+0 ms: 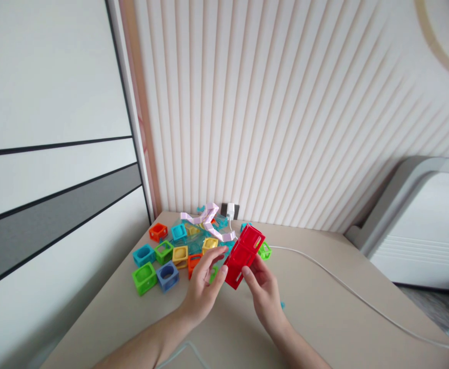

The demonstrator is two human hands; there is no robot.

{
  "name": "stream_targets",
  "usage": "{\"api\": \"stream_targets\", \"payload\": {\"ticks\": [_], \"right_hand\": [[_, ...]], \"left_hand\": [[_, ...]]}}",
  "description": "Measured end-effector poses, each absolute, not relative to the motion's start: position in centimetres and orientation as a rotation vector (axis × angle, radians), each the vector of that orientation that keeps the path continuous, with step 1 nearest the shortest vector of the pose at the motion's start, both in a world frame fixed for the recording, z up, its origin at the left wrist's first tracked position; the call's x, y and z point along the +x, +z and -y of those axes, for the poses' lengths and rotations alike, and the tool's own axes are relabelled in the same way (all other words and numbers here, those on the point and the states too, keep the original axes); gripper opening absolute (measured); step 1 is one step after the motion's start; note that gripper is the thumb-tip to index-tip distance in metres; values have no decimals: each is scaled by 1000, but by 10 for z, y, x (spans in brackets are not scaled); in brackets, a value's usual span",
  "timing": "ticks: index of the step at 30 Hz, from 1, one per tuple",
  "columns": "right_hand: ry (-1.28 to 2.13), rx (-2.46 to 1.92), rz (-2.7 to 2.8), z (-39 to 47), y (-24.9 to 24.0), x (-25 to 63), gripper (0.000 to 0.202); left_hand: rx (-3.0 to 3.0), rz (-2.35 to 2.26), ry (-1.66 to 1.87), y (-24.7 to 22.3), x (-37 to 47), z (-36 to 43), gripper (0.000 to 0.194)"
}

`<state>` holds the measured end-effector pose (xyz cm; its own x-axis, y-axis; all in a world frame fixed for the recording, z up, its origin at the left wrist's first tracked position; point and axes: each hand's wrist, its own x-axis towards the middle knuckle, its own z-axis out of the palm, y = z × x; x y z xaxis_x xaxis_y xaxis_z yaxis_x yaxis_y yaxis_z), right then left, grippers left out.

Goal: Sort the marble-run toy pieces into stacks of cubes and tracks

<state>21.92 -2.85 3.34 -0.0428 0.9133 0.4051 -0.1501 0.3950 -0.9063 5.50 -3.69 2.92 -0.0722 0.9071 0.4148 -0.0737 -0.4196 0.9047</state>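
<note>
A red piece [243, 256], a long block frame with cut-out openings, is held tilted above the table. My right hand [263, 287] grips its lower right side between thumb and fingers. Beside its left edge is my left hand [205, 282], with thumb and fingers apart; whether the thumb touches the red piece I cannot tell. Left of my hands lie several hollow cube blocks, among them a green block [145, 278], a blue block [167, 276], a teal block [143, 254] and a yellow block [180, 257]. Another green block [265, 250] shows partly behind the red piece.
Pale pink zigzag pieces [209, 221] lie on translucent teal parts at the back of the table [317, 297]. A white plug [230, 210] sits in a wall socket, and a white cable [335, 279] runs rightward. A white cabinet [59, 246] borders the left side.
</note>
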Motion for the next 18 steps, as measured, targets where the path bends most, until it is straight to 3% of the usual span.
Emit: {"api": "stream_targets", "payload": {"ticks": [3,12,18], "right_hand": [[1062,-773,1265,29,40,219,39],[1164,-762,1237,33,36,219,53],[1135,-792,1261,30,27,218,59]], "left_hand": [[1390,-964,1496,31,57,36,43],[1237,-953,1425,35,56,34,56],[1132,-935,1450,38,57,35,54]]}}
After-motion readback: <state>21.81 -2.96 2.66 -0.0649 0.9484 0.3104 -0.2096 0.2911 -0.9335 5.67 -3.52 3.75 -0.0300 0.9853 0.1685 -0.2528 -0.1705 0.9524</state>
